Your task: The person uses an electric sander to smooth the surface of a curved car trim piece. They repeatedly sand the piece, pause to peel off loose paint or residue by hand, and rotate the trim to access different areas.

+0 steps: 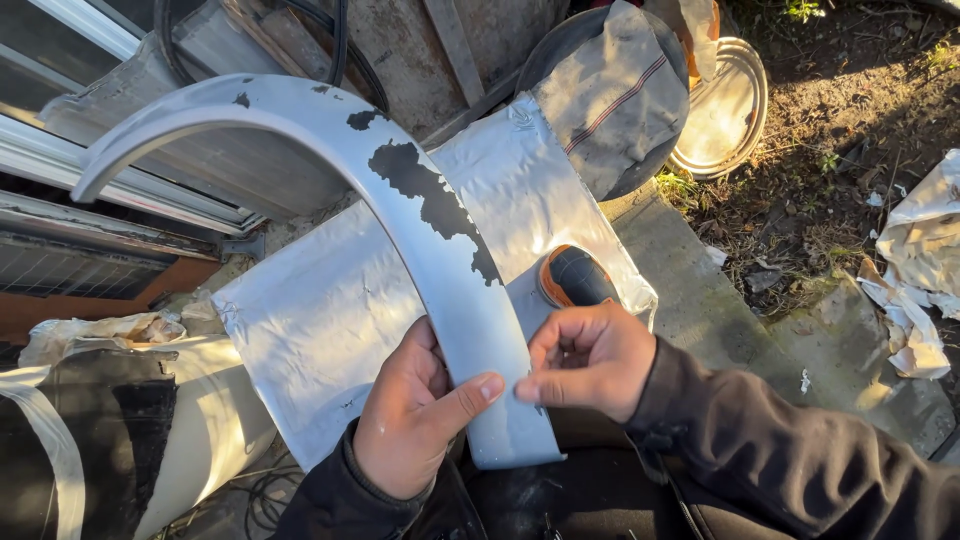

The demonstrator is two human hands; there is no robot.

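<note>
The left hand point(415, 415) grips the near end of a curved silver fender trim point(440, 250), thumb pressed flat across its face and fingers wrapped behind its left edge. The right hand point(590, 360) is curled closed at the trim's right edge, fingertips pinching it just beside the left thumb. Both wrists wear dark sleeves.

The fender trim arcs away from the hands, rising far and then bending left in a wide hoop. Its silver paint has flaked off in dark patches point(435, 200) along the middle and near the top of the arc.

Behind the trim lies a crinkled silver sheet point(320, 310) spread over the surface. A tool with a black and orange rounded grip point(575, 277) rests on the sheet, just beyond the right hand.

Farther right, a striped cloth point(610, 95) drapes over a dark round object, with a shiny metal lid point(725, 110) beside it on the dirt. Crumpled paper point(920, 270) lies at the far right edge.
</note>
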